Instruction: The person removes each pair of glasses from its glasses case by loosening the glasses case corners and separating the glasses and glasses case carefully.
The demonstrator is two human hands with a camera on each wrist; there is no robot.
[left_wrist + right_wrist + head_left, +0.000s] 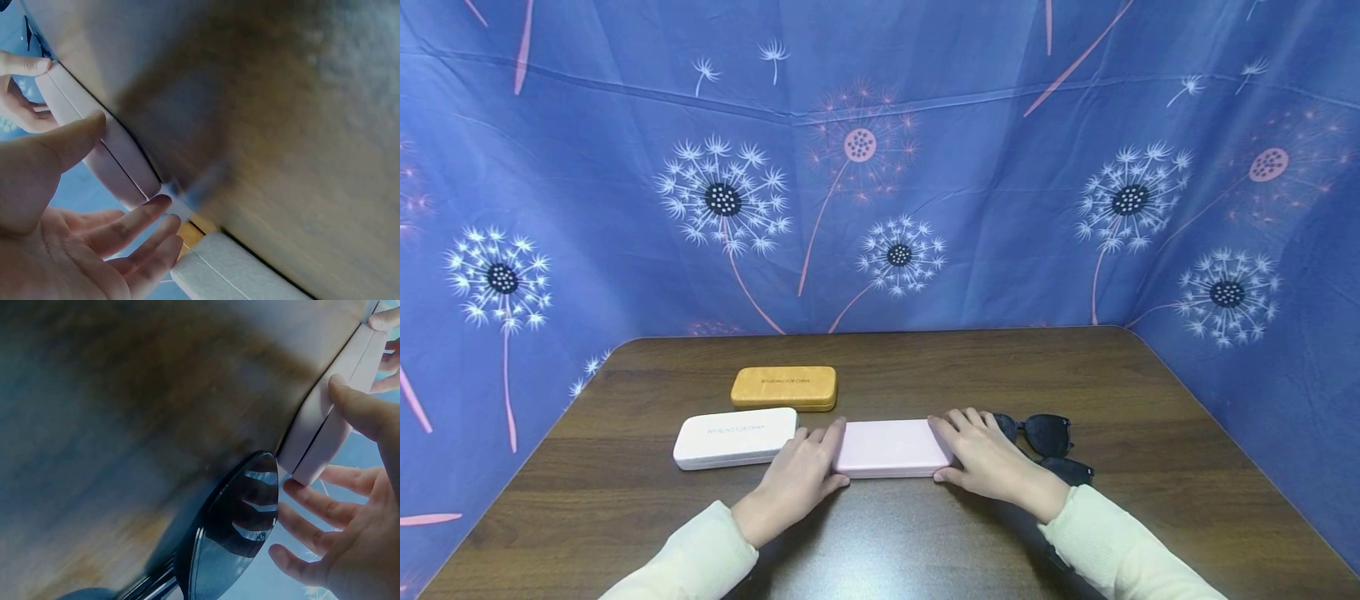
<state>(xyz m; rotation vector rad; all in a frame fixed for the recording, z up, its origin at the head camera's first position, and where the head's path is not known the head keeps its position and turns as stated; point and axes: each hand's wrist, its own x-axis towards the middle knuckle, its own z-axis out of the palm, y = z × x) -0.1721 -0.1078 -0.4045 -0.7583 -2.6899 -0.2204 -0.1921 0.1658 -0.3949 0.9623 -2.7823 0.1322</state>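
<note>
A closed pink glasses case [891,448] lies flat on the brown table, long side toward me. My left hand [801,471] holds its left end, with the thumb on the front side and the fingers round the back corner. At the right end, my right hand [988,458] grips the case the same way. The left wrist view shows the thumb pressed on the pink case [112,153] near its seam. In the right wrist view the pink case [322,419] is still closed, and dark sunglasses [231,525] stand close by the right fingers.
A white glasses case [736,437] lies just left of my left hand. Behind it sits a yellow glasses case [784,388]. Black sunglasses [1048,435] lie right of my right hand, partly hidden by it. A blue dandelion-print cloth [970,192] hangs behind the table [1150,417].
</note>
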